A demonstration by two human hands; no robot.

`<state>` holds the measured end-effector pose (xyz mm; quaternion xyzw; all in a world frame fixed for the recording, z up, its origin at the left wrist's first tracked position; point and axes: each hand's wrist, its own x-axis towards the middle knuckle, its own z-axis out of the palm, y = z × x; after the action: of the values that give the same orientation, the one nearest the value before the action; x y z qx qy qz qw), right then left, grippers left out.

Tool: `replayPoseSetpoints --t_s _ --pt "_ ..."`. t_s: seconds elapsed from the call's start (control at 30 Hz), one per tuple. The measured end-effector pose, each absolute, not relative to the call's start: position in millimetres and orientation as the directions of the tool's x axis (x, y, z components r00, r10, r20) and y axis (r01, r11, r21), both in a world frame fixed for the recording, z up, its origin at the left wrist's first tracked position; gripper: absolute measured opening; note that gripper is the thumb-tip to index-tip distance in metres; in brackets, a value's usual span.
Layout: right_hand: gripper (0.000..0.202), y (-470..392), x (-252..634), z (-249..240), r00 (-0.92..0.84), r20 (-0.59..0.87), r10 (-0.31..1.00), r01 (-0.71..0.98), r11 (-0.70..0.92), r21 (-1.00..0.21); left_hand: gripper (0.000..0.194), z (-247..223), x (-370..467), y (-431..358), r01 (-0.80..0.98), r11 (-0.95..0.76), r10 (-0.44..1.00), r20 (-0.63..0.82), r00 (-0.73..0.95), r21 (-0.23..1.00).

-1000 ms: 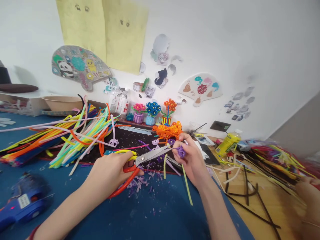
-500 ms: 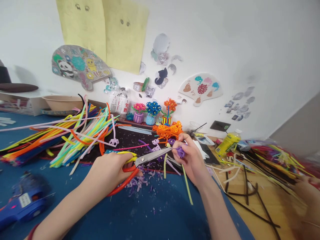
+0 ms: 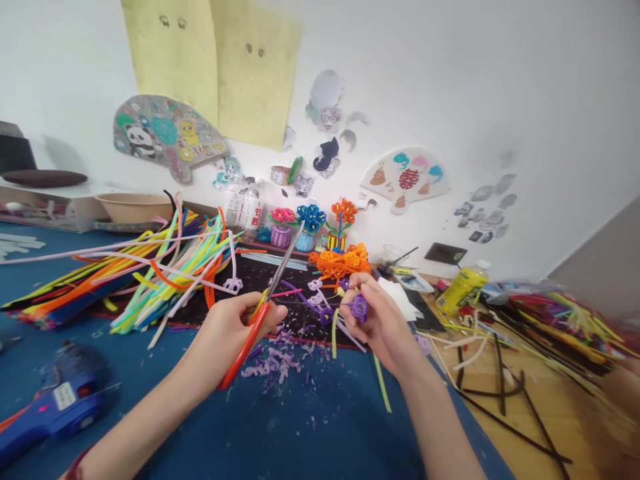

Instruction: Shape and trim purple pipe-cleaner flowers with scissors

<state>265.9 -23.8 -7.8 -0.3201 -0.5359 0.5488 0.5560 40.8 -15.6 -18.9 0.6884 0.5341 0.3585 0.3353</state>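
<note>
My left hand (image 3: 240, 320) is closed round the red and yellow handles of a pair of scissors (image 3: 285, 263), whose blades point up and away. In my right hand (image 3: 377, 320) a small purple pipe-cleaner flower (image 3: 359, 308) is pinched between thumb and fingers. The scissor tips are apart from the flower. Purple fuzz clippings (image 3: 273, 367) are scattered on the blue table (image 3: 280, 433) between the hands. Behind them, light purple pipe-cleaner pieces (image 3: 316, 299) and a pile of orange pipe-cleaner shapes (image 3: 345, 261) lie on a black mat (image 3: 245, 267).
A large bundle of coloured pipe cleaners (image 3: 170, 273) lies at left, with a blue glue gun (image 3: 60, 400) nearer. Small potted pipe-cleaner flowers (image 3: 310, 227) stand by the wall. A yellow bottle (image 3: 463, 288) is at right, and another person's hand (image 3: 623, 390) is at the far right edge.
The scissors have swung away from the purple flower, their blades now pointing upward and together. My right hand still holds the flower, which shows more of its face.
</note>
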Motion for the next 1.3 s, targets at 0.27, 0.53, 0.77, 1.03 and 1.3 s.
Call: replayPoseSetpoints --t_s 0.27,0.53,0.77,1.03,1.3 --pt "0.021 -26.9 257.6 -14.0 -0.331 0.171 0.928 -0.263 0.083 -0.961 0.029 -3.8 50.8 -28.0 0.163 -0.102 0.986 0.079 0.144 0.981" --pt "0.029 -23.2 265.6 -16.5 -0.302 0.226 0.926 -0.046 0.223 -0.974 0.041 -14.5 46.7 -22.3 0.139 -0.013 0.993 -0.003 0.115 0.990" --pt "0.021 -17.3 269.1 -16.5 -0.185 0.256 0.949 -0.055 0.250 -0.967 0.039 -19.4 34.9 -15.1 0.532 -0.278 0.958 0.274 0.089 0.800" --pt "0.025 -12.6 275.3 -18.0 -0.053 0.278 0.959 -0.044 0.276 -0.960 0.030 -16.1 32.5 -15.7 0.927 -0.361 0.849 0.449 0.278 0.107" --pt "0.024 -12.4 277.4 -13.7 -0.025 0.298 0.954 -0.126 0.292 -0.948 0.029 -18.7 30.8 -11.4 0.927 -0.359 0.905 0.282 0.318 0.106"
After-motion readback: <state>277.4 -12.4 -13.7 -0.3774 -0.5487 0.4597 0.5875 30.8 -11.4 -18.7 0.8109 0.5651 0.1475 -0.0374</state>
